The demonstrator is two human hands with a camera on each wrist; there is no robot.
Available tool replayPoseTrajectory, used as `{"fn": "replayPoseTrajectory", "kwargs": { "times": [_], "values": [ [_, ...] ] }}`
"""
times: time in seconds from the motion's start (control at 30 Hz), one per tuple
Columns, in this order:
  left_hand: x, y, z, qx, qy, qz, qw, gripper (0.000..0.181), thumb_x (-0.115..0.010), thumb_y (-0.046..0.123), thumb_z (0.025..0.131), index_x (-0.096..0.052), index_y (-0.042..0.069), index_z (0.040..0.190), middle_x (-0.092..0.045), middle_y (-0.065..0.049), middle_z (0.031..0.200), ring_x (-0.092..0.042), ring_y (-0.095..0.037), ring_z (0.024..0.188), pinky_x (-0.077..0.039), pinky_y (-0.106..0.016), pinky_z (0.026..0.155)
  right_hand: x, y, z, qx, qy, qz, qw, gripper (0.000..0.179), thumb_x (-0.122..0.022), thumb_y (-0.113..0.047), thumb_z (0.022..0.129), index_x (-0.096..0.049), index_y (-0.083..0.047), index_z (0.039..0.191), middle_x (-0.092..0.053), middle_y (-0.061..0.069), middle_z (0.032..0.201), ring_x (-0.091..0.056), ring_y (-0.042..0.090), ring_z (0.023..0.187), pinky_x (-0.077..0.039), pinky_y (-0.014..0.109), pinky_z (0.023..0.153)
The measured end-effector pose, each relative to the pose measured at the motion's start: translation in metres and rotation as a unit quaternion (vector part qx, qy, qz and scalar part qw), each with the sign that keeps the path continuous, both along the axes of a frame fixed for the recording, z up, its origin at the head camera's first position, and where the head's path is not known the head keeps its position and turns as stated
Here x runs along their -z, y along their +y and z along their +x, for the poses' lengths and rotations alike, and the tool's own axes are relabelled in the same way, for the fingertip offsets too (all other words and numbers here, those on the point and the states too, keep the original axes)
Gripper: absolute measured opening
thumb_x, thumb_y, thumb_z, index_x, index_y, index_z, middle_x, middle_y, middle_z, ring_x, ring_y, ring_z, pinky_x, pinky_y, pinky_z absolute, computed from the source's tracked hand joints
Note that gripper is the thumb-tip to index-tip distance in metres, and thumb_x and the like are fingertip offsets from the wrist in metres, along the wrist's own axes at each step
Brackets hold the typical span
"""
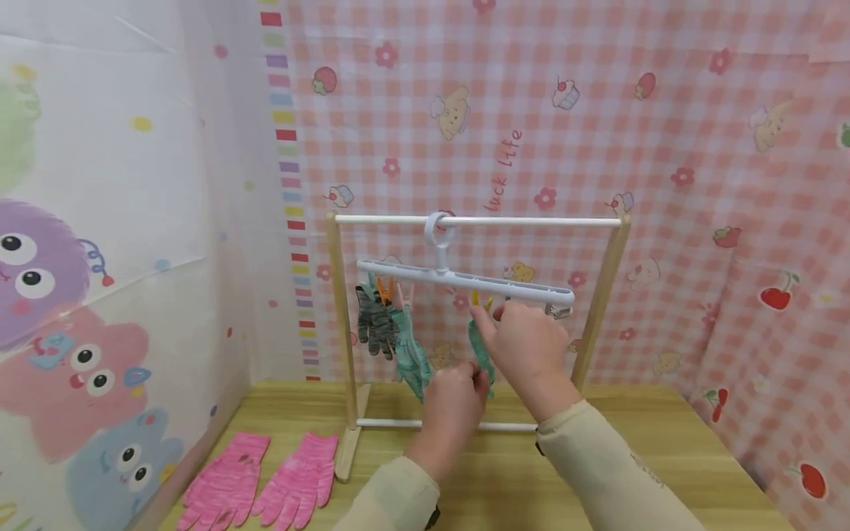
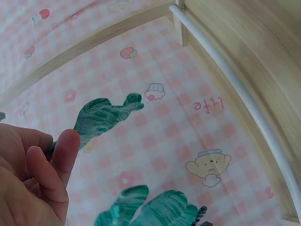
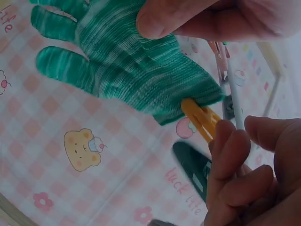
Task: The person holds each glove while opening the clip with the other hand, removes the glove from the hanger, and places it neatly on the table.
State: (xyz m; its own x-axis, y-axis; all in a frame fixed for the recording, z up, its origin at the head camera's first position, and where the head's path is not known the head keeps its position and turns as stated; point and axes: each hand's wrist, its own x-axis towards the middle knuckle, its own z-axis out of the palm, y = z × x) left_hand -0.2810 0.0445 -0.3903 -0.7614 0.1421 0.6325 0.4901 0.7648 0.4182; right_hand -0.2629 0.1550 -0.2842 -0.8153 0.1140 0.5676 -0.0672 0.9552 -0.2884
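Pinches a green glove (image 3: 127, 70) in the left hand (image 1: 454, 398), at 5 o'clock from the hanger hook (image 1: 441, 257). Curls the right hand (image 1: 531, 339) at 2 o'clock from the left, beside the yellow clip (image 3: 202, 120) at the cuff; cannot tell if gripping it. Has two pink gloves (image 1: 302, 472) at 8 o'clock from the rack (image 1: 342, 332).

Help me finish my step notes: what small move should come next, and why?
Probably ease the right hand off the yellow clip so it grips alone: the clip's tip overlaps the cuff of the green glove, which the left hand pinches.
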Motion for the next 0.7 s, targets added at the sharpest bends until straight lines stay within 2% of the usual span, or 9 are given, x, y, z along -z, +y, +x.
{"fn": "replayPoseTrajectory", "kwargs": {
  "times": [0.1,0.17,0.33,0.53,0.7],
  "values": [
    [0.002,-0.002,0.003,0.007,0.014,0.005,0.9999,0.036,-0.074,0.021,0.101,-0.059,0.018,0.068,-0.056,0.005,0.059,-0.052,-0.01,0.05,-0.038,-0.022,0.049,-0.001,-0.008,-0.009,0.024,-0.001,0.02,0.9995,0.067,-0.055,-0.066,0.104,-0.052,-0.016,0.058,-0.044,0.0,0.048,-0.044,0.019,0.043,-0.029,0.033,0.041],
    [0.002,-0.002,0.004,0.012,0.023,0.007,0.9996,0.039,-0.075,0.019,0.1,-0.058,0.018,0.065,-0.054,0.005,0.059,-0.05,-0.009,0.049,-0.037,-0.022,0.049,0.0,-0.012,-0.014,0.038,0.004,0.032,0.9987,0.072,-0.052,-0.07,0.103,-0.048,-0.017,0.056,-0.044,0.001,0.047,-0.048,0.022,0.042,-0.033,0.036,0.04],
    [0.003,-0.004,0.008,0.035,0.041,0.016,0.9984,0.034,-0.078,0.015,0.098,-0.064,0.017,0.066,-0.056,0.005,0.059,-0.051,-0.006,0.049,-0.04,-0.019,0.049,0.0,-0.016,-0.026,0.067,0.018,0.06,0.9958,0.075,-0.052,-0.069,0.103,-0.046,-0.014,0.053,-0.047,0.005,0.047,-0.05,0.025,0.042,-0.039,0.039,0.042],
    [0.005,-0.009,0.012,0.032,0.062,0.016,0.9975,0.033,-0.077,0.016,0.097,-0.068,0.021,0.066,-0.066,0.008,0.061,-0.059,-0.005,0.053,-0.047,-0.02,0.051,-0.001,-0.013,-0.034,0.086,0.037,0.069,0.9932,0.074,-0.053,-0.064,0.105,-0.047,-0.011,0.053,-0.051,0.009,0.048,-0.053,0.028,0.043,-0.043,0.043,0.044],
    [0.002,-0.016,0.015,0.044,0.054,0.046,0.9965,0.024,-0.076,0.018,0.099,-0.079,0.019,0.076,-0.078,0.008,0.073,-0.069,-0.002,0.06,-0.052,-0.014,0.055,-0.004,-0.015,-0.037,0.084,0.051,0.061,0.9933,0.069,-0.056,-0.059,0.104,-0.051,-0.009,0.057,-0.056,0.013,0.052,-0.059,0.034,0.047,-0.048,0.049,0.048]
  ]
}}
